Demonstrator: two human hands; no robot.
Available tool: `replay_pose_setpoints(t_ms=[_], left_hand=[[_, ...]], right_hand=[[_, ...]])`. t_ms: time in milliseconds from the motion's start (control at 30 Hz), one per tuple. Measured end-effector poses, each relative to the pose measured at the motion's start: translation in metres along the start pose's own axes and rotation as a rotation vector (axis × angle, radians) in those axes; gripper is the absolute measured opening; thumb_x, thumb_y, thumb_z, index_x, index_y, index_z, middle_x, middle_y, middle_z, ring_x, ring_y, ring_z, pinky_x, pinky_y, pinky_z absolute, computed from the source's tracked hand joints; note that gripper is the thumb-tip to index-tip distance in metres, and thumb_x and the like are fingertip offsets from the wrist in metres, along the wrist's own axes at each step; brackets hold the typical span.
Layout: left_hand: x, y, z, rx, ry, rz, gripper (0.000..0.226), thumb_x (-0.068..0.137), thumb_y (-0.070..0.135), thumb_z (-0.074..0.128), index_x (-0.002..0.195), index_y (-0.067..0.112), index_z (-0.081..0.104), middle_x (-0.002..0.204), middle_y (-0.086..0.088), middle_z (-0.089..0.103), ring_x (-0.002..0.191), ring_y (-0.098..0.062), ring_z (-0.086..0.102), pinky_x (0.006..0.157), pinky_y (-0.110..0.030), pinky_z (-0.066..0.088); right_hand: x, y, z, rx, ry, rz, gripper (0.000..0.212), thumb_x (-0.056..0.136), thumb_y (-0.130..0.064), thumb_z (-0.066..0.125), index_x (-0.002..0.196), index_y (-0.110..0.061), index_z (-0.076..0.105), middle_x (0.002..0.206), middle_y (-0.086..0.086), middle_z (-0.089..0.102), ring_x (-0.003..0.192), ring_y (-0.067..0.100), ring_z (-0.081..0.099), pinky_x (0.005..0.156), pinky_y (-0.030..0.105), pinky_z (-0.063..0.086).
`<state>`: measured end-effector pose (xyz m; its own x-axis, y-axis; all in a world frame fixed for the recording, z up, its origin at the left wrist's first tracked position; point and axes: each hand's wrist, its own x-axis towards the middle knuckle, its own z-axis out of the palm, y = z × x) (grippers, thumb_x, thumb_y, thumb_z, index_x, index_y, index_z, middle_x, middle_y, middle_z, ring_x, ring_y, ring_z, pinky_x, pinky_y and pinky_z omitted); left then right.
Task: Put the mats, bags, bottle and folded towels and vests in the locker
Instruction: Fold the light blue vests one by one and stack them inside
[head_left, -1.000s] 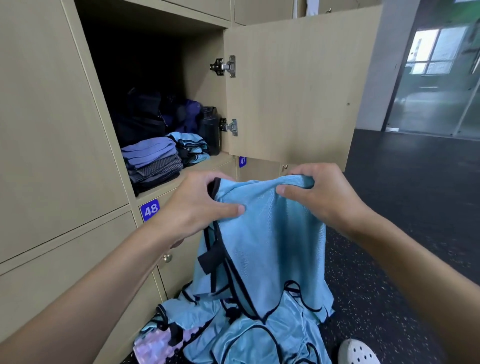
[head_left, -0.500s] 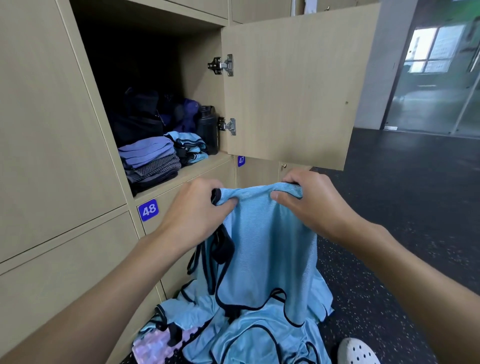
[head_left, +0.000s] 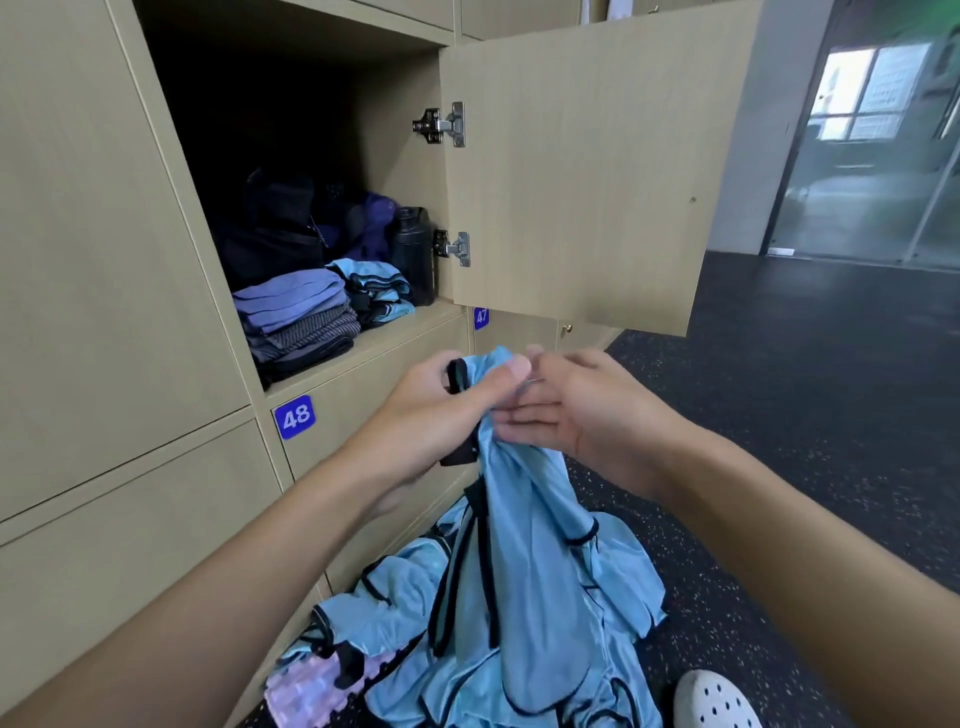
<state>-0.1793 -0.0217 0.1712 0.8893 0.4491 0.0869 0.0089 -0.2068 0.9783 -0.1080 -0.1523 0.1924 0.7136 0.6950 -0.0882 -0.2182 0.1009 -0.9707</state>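
Inside left hand (head_left: 441, 415), vest (head_left: 524, 525) collar (mostly hidden)

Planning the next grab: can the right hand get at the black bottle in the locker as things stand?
Probably yes. The locker door hangs wide open, the bottle stands near the shelf's right front with nothing before it, and the right hand is open, gripping nothing.

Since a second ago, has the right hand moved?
Yes: the right hand has shifted left, toward the 48 label, meeting the left hand at the vest.
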Motion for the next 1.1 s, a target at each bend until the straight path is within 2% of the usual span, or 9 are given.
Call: replay_pose_setpoints(t_ms=[100, 267, 400, 500, 700, 767, 867, 933, 1100], left_hand=[[-0.001, 0.0, -0.007, -0.072, 0.072, 0.053, 0.041, 0.076, 0.017, 0.085, 0.112, 0.022, 0.065, 0.103, -0.003, 0.075, 0.098, -0.02, 0.072, 0.089, -0.038, 0.058], [-0.003, 0.017, -0.012, -0.298, 0.101, 0.066, 0.032, 0.083, -0.005, 0.071, 0.112, 0.008, 0.066, 0.098, -0.012, 0.076, 0.086, -0.027, 0.072, 0.078, -0.039, 0.061], [-0.002, 0.03, -0.022, -0.42, 0.113, 0.042, 0.034, 0.088, -0.002, 0.067, 0.121, 0.002, 0.063, 0.108, -0.014, 0.075, 0.088, -0.024, 0.073, 0.079, -0.036, 0.061], [0.002, 0.033, -0.031, -0.48, 0.182, -0.008, 0.033, 0.089, 0.004, 0.068, 0.121, 0.001, 0.064, 0.107, -0.013, 0.075, 0.095, -0.026, 0.074, 0.083, -0.041, 0.06], [0.01, 0.014, -0.031, -0.459, 0.197, -0.073, 0.065, 0.081, 0.029, 0.078, 0.136, 0.009, 0.052, 0.118, -0.014, 0.071, 0.108, -0.032, 0.07, 0.095, -0.051, 0.055], [0.008, 0.01, -0.032, -0.27, 0.129, 0.037, 0.072, 0.078, 0.041, 0.081, 0.139, 0.032, 0.045, 0.124, 0.002, 0.069, 0.108, -0.011, 0.068, 0.094, -0.036, 0.055], [-0.001, 0.01, -0.037, 0.143, -0.048, 0.241, 0.078, 0.069, 0.058, 0.078, 0.137, 0.055, 0.042, 0.146, 0.026, 0.042, 0.127, 0.018, 0.04, 0.1, -0.015, 0.038], [-0.008, 0.012, -0.037, 0.217, -0.195, 0.266, 0.086, 0.067, 0.054, 0.08, 0.142, 0.051, 0.039, 0.148, 0.025, 0.041, 0.133, 0.016, 0.037, 0.105, -0.015, 0.037], [-0.021, 0.013, -0.023, 0.245, -0.262, 0.29, 0.089, 0.066, 0.028, 0.087, 0.141, 0.04, 0.041, 0.121, 0.032, 0.056, 0.106, 0.014, 0.058, 0.083, -0.006, 0.045]], right_hand=[[-0.004, -0.006, -0.005, 0.113, -0.079, -0.022, 0.029, 0.101, -0.006, 0.047, 0.118, 0.016, 0.054, 0.111, 0.035, 0.065, 0.102, 0.042, 0.068, 0.081, 0.04, 0.061], [0.0, -0.005, -0.015, -0.275, 0.173, -0.343, 0.008, 0.096, -0.006, 0.059, 0.098, -0.01, 0.065, 0.081, 0.007, 0.066, 0.065, 0.014, 0.061, 0.063, 0.025, 0.048], [-0.001, 0.004, -0.023, -0.363, -0.066, -0.262, 0.085, 0.074, -0.024, 0.081, 0.143, -0.041, 0.034, 0.118, -0.002, 0.067, 0.1, 0.008, 0.068, 0.083, 0.024, 0.051], [-0.006, 0.014, -0.017, -0.34, -0.264, -0.24, 0.106, 0.073, -0.008, 0.083, 0.143, -0.055, 0.019, 0.121, 0.0, 0.069, 0.104, 0.016, 0.07, 0.084, 0.032, 0.058], [-0.008, 0.011, -0.001, -0.316, -0.104, -0.322, 0.077, 0.077, 0.008, 0.075, 0.128, -0.042, 0.046, 0.085, -0.003, 0.073, 0.069, 0.013, 0.07, 0.055, 0.025, 0.053], [-0.007, 0.008, -0.001, -0.323, -0.089, -0.344, 0.06, 0.078, 0.007, 0.075, 0.122, -0.029, 0.057, 0.095, 0.0, 0.072, 0.074, 0.012, 0.07, 0.056, 0.021, 0.051], [-0.007, 0.004, -0.005, -0.306, -0.085, -0.345, 0.043, 0.08, 0.004, 0.074, 0.112, -0.022, 0.066, 0.091, -0.001, 0.074, 0.074, 0.009, 0.068, 0.055, 0.018, 0.049], [-0.007, 0.003, -0.006, -0.298, -0.086, -0.332, 0.038, 0.081, 0.002, 0.073, 0.11, -0.022, 0.067, 0.091, 0.001, 0.074, 0.073, 0.011, 0.067, 0.054, 0.02, 0.05], [-0.005, 0.003, -0.007, -0.2, -0.079, -0.321, 0.041, 0.081, 0.004, 0.072, 0.115, -0.019, 0.064, 0.085, 0.0, 0.073, 0.073, 0.013, 0.068, 0.063, 0.027, 0.057]])
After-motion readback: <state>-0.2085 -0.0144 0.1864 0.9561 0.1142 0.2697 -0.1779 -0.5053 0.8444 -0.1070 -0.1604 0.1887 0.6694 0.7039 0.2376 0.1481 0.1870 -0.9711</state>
